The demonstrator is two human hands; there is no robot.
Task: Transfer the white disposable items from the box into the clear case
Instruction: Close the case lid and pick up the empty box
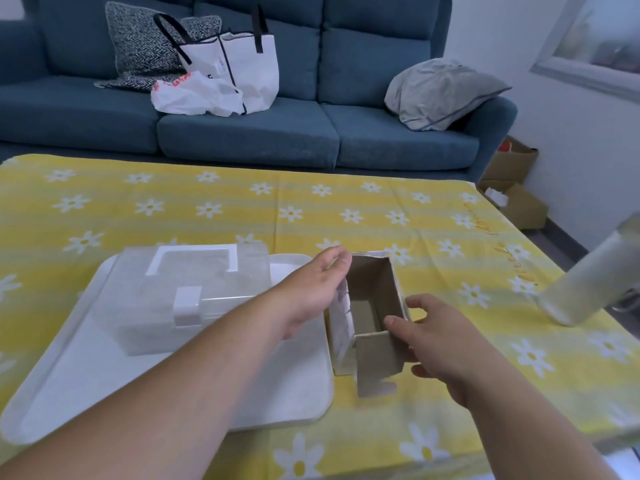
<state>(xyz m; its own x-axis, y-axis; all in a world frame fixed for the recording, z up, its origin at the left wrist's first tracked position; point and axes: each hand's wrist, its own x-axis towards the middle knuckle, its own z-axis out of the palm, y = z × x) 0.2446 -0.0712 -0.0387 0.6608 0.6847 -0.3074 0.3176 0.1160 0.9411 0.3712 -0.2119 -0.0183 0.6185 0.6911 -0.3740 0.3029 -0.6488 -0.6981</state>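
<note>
Nearest to where I stood, the person's bare left forearm stretched from the lower left corner toward the cardboard box (375, 289), which stood on the yellow daisy tablecloth (346, 209).

Left of the box lay a white tray (86, 375), its right edge just beside the box. On the tray's far half sat the clear case (156, 306), lid down, its white handle on top and its white latch facing the person.

The left hand (308, 296) crossed over the tray's right edge and reached the box's far left corner. There, the thumb and fingertips looked to pinch the rim of the left wall.

The box was open at the top. Its long axis ran away from the person, and the near end flap hung down and outward. The inside looked brown and bare as far down as I could see. A pale, faintly marked surface ran along the left wall, but I could not tell whether it was a flap or the white items.

The right hand (443, 341) gripped the box's right wall, with the thumb on the near rim and the fingers curled round the outside.

Well right of the box stood a frosted bottle (581, 285). Beyond the box, behind the table, a blue sofa (242, 133) held a white tote bag (242, 64) and a grey cushion (440, 91).
</note>
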